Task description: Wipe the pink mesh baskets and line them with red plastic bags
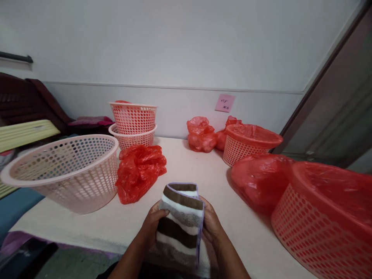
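Note:
A folded striped towel (pixel 181 221) in brown, white and grey with purple edging is held upright between my two hands at the table's front edge. My left hand (pixel 154 223) grips its left side, the thumb lying across the front. On the other side my right hand (pixel 211 221) holds the purple-stitched edge, its fingers mostly behind the cloth. Nearest beyond the towel, to the left, lies a crumpled red plastic bag (pixel 140 170) on the white-covered table (pixel 192 166).
An oval pink basket (pixel 87 182) stands at left, with stacked pink baskets (pixel 133 120) behind. At right are red-lined baskets (pixel 316 221) (pixel 244 149) and a bulging red bag (pixel 258 174). More red bags (pixel 200 135) sit by the wall under a pink note (pixel 225 102).

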Demonstrator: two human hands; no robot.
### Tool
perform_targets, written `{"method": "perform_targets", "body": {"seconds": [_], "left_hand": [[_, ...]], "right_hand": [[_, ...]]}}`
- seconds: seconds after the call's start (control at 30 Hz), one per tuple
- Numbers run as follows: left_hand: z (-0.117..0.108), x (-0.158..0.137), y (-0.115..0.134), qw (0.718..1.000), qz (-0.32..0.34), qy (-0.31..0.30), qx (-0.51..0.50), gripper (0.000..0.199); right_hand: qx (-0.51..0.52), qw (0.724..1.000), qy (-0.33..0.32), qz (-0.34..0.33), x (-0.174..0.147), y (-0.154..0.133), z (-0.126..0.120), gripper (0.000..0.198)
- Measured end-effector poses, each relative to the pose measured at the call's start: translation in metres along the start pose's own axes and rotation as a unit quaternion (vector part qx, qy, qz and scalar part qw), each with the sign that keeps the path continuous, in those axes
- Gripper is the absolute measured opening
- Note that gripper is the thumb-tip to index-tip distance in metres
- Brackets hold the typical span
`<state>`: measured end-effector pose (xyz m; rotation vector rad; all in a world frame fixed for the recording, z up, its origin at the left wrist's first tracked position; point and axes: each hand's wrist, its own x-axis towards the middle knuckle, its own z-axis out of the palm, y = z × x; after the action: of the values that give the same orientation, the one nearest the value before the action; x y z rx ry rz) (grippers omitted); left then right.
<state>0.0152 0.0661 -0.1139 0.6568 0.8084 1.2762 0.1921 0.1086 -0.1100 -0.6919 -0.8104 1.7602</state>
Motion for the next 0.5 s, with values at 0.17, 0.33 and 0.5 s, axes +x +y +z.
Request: {"method": "perform_targets", "body": {"seconds": [0.17, 0.33, 0.5], "left_hand": [[-0.003, 0.003, 0.001, 1.0, 0.012, 0.004, -0.02, 0.042], [-0.006, 0.004, 0.001, 0.999, 0.024, -0.006, -0.034, 0.053], [-0.005, 0.004, 0.001, 0.999, 0.035, -0.013, -0.037, 0.053]], "right_hand": [[-0.019, 0.996, 0.049, -0.069, 0.004, -0.002, -0.008, 0.02], [-0.032, 0.996, -0.03, -0.076, 0.0, -0.009, -0.01, 0.032], [-0.162, 0.98, -0.118, -0.013, -0.002, -0.001, -0.017, 0.045]]}}
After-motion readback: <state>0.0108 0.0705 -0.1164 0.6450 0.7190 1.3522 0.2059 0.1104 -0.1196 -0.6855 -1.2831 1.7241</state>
